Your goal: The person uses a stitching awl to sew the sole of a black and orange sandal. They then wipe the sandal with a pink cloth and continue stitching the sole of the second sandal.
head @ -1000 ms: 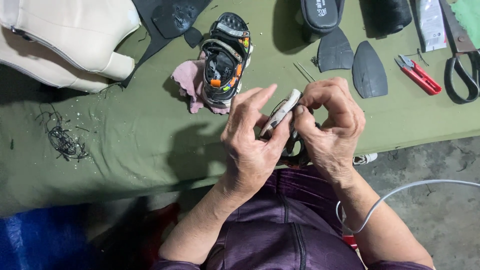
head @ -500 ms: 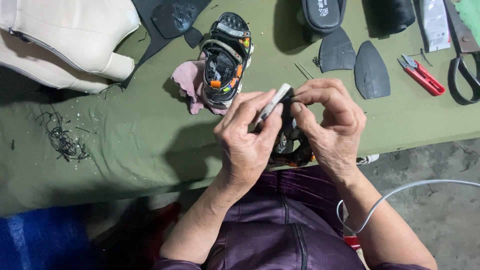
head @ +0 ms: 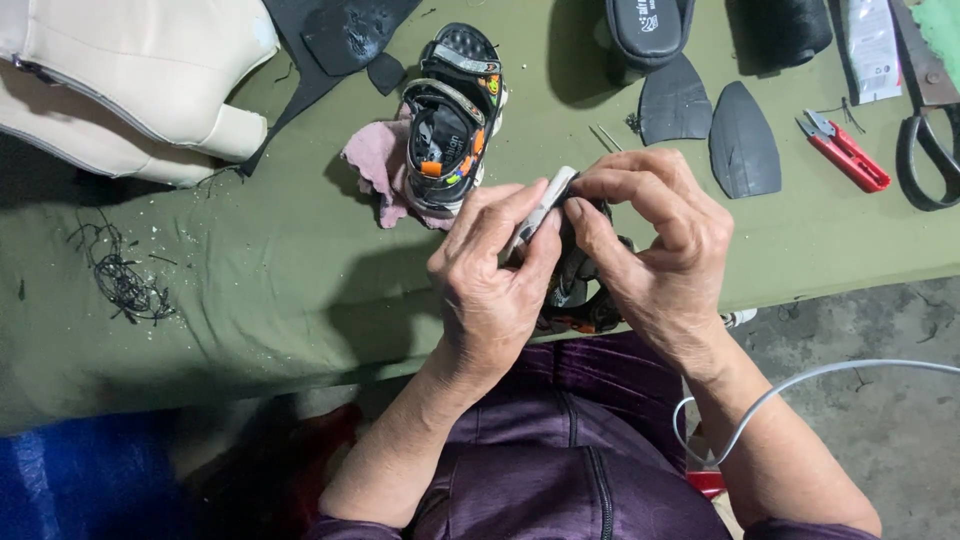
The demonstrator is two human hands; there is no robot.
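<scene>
My left hand point(head: 490, 280) and my right hand point(head: 660, 250) are closed together over a small dark child's sandal point(head: 575, 295) at the table's near edge. Between the fingertips of both hands is a grey strap point(head: 543, 210) of that sandal, pulled upward. Most of this sandal is hidden behind my hands. A matching black sandal with orange accents point(head: 450, 120) lies on a pink rag point(head: 375, 165) just beyond my left hand.
The table has an olive green cloth point(head: 250, 270). A cream bag point(head: 120, 80) sits far left, a tangle of black thread point(head: 120, 280) below it. Black sole pieces point(head: 740, 140), red thread snips point(head: 845, 150) and large scissors point(head: 930, 150) lie at the right. A white cable point(head: 800, 385) crosses my right forearm.
Both hands have lowered slightly and turned the sandal. The grey strap has tilted from standing toward the right to lying more between my fingertips.
</scene>
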